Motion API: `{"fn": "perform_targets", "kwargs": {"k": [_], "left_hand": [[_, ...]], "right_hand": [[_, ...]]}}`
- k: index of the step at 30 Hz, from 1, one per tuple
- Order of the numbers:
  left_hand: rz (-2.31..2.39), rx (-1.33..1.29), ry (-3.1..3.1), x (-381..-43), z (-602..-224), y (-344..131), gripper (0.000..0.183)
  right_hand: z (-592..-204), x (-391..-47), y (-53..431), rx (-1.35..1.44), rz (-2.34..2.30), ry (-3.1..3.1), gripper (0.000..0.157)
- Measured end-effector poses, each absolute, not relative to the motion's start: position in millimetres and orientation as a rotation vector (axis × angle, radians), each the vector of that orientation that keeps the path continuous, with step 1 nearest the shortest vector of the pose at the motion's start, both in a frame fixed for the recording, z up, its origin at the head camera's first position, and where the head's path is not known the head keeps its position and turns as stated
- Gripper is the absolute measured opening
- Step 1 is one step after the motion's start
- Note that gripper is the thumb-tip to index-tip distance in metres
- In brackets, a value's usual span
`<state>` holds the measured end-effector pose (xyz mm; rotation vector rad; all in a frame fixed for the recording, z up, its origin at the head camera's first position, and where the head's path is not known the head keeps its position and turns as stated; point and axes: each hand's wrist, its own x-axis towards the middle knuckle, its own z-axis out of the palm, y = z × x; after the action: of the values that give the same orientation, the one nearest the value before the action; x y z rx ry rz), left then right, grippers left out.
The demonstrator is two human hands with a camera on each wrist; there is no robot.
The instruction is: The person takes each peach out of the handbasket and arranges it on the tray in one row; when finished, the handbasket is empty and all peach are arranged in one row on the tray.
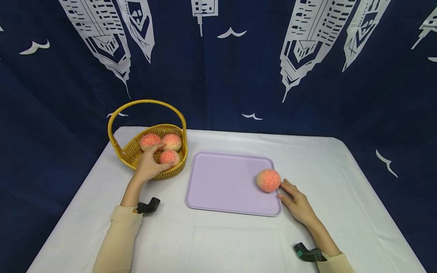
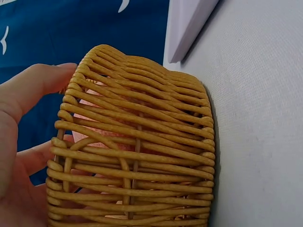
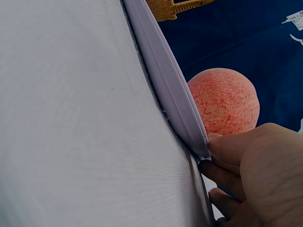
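My left hand (image 1: 148, 163) reaches over the near rim of a yellow wicker basket (image 1: 179, 171). Its thumb and fingers spread about the nearest peach (image 1: 169, 156); the weave hides part of the fingers in the left wrist view, and a firm grip is not visible. Behind it in the basket lie a left peach (image 1: 149, 140) and a right peach (image 1: 172, 141). A single peach (image 1: 268, 180) sits at the right side of a lilac tray (image 1: 222, 182). At that tray's right edge is my right hand (image 1: 300, 206), fingers extended, fingertips by the rim and close to the peach.
A white cloth (image 1: 235, 242) covers the table. The basket's tall arched handle (image 1: 146, 101) rises over the peaches. Behind the table hangs a dark blue curtain (image 1: 232, 83) with white prints. Each wrist carries a black device, such as the left wrist device (image 1: 149, 205).
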<state>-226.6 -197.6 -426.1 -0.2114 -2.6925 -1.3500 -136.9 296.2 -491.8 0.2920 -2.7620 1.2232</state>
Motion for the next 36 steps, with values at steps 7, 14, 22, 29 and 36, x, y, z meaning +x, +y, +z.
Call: {"fn": "perform_targets", "kwargs": {"k": [7, 14, 22, 29, 36], "left_hand": [[-1.267, -0.232, -2.770, -226, -427, -196, 0.076], [-1.212, -0.191, -2.844, -227, -425, -195, 0.073], [-1.210, -0.151, -2.864, -227, -425, -194, 0.070], [-1.334, -0.122, -2.795, -226, -423, -195, 0.069], [-1.481, -0.118, -2.614, -223, -412, -196, 0.070]], "right_hand": [[-494, -136, 296, 0.285, 1.219, -2.761, 0.047], [-495, -136, 296, 0.294, 1.222, -2.748, 0.047], [-494, -136, 296, 0.300, 1.213, -2.745, 0.046], [-493, -136, 295, 0.293, 1.207, -2.758, 0.046], [-494, -136, 296, 0.293, 1.195, -2.760, 0.046]]}}
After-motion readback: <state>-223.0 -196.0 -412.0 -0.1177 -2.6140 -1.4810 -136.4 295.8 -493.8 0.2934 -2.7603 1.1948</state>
